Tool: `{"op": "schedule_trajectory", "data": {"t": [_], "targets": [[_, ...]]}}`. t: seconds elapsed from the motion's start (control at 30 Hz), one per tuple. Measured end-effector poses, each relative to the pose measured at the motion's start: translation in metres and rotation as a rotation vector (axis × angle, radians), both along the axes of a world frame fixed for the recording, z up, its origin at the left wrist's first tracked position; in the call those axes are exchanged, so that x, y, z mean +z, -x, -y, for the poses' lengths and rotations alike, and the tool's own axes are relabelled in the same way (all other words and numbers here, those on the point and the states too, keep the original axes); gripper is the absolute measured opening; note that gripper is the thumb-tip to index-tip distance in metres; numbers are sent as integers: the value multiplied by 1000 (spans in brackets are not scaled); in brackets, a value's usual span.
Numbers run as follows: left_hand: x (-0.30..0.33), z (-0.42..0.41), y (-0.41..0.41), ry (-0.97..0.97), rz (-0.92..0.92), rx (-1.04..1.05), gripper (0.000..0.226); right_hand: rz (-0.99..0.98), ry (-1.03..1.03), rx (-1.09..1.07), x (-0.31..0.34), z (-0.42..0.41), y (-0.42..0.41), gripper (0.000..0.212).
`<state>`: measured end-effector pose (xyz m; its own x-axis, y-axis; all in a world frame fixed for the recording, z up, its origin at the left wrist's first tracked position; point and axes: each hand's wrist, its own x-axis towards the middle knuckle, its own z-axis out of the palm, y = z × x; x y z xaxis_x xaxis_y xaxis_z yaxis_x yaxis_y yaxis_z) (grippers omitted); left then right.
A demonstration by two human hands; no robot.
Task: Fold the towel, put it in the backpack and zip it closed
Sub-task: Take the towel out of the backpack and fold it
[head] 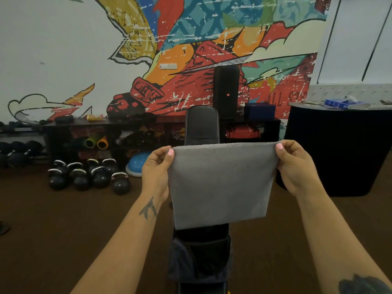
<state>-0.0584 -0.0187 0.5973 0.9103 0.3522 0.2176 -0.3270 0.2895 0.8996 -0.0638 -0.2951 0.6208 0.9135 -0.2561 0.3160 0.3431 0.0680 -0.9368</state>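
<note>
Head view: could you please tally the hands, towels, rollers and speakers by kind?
Hands: 2 (left hand, right hand)
Towel: 1
Rollers: 2 (green roller, orange roller)
Speaker: 1
Total: 6

left hand (156, 175) – raised at arm's length, thumb and fingers pinched shut, palm inward; right hand (297, 168) – level with it, well apart, same pinch; both forearms bare, tattooed
</note>
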Motion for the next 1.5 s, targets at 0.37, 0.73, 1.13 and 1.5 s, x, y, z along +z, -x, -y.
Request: {"op": "schedule_trajectory", "data": {"t": [0.37, 0.73, 1.13, 1.5], "targets": [[-1, 2, -1, -407, 5, 196, 5, -113, 45, -211, -6, -9, -10, 10], [13, 27, 8, -475, -137, -54, 19, -69, 406, -458, -17, -35, -18, 9], [16, 53, 13, -554, -63, -383, 31, -1, 403, -123, -4, -78, 3, 7], [14, 54, 10, -746, 98, -94, 13, -20, 353, 53, 3, -80, 11, 13]]}}
